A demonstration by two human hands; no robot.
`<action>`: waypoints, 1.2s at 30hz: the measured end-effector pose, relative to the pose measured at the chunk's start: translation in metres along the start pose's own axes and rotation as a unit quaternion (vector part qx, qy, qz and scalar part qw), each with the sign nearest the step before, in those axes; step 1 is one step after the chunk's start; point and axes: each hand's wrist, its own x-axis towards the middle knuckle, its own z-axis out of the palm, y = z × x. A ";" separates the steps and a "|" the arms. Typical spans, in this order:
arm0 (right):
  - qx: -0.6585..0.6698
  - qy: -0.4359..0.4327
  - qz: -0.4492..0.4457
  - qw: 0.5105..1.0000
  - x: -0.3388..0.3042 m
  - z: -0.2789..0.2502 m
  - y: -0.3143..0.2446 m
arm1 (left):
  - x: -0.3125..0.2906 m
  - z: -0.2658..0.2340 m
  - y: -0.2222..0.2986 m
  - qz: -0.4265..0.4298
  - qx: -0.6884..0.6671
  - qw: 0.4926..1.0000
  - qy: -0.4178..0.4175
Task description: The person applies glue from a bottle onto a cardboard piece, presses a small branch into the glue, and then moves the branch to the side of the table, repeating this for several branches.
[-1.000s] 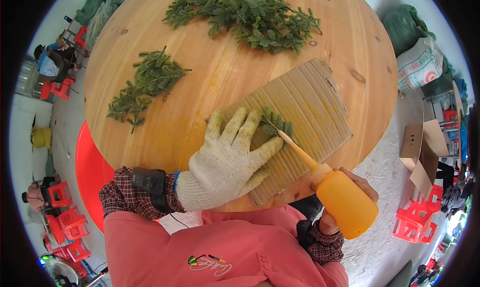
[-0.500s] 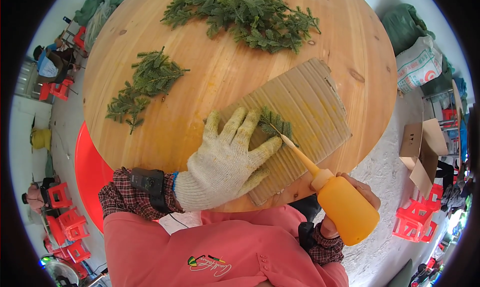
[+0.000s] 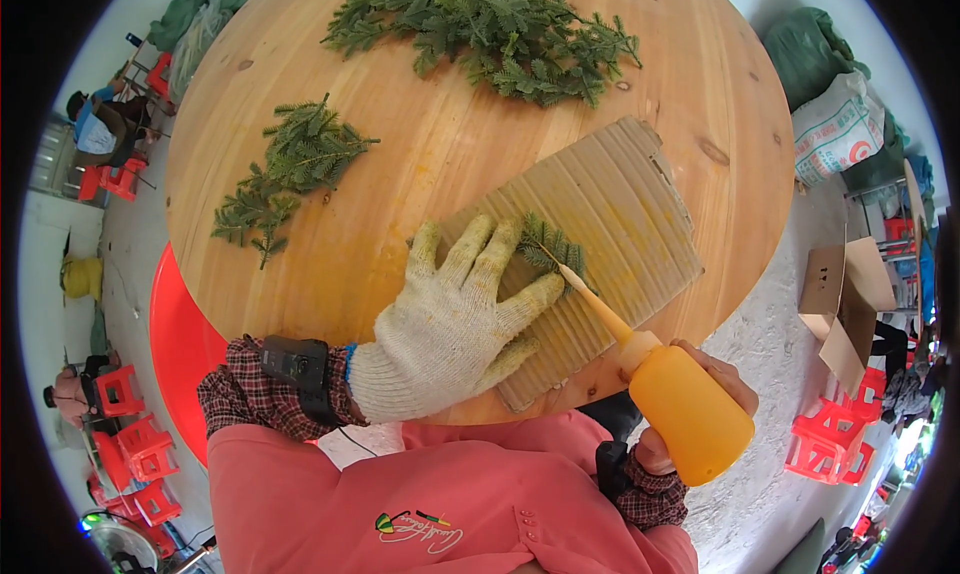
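Note:
My left hand [image 3: 450, 319], in a stained white knit glove, lies with fingers spread over a ridged piece of cardboard [image 3: 610, 209] and the table edge. Between its index finger and thumb shows a small green fir sprig [image 3: 552, 246], partly covered by the glove. My bare right hand [image 3: 735, 379] is wrapped round a yellow squeeze bottle [image 3: 690, 414] with a long tapered nozzle. The nozzle's thin tip is at the sprig; whether it touches cannot be made out.
On the round wooden table [image 3: 400, 164] lie a large heap of fir sprigs [image 3: 490, 34] at the far side and a smaller pile [image 3: 300, 164] at left. Red stools [image 3: 830, 439], an opened carton [image 3: 845, 304] and a white sack [image 3: 840, 129] stand around it.
The squeeze bottle and my right hand have shifted slightly left and up, the nozzle tip staying by the sprig. My left hand has not visibly moved.

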 end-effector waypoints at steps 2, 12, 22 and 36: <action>0.004 -0.001 0.004 1.000 -0.001 -0.002 -0.001 | 0.000 0.000 0.000 -0.001 -0.001 1.000 0.000; 0.013 -0.011 -0.025 1.000 0.004 0.004 0.005 | 0.001 0.000 0.000 -0.002 0.001 1.000 0.001; -0.012 -0.014 -0.011 1.000 0.002 -0.001 0.001 | 0.000 0.001 0.000 0.000 0.005 1.000 0.002; -0.072 0.006 -0.006 0.997 0.000 -0.018 -0.006 | 0.001 -0.002 0.000 -0.001 -0.002 1.000 -0.011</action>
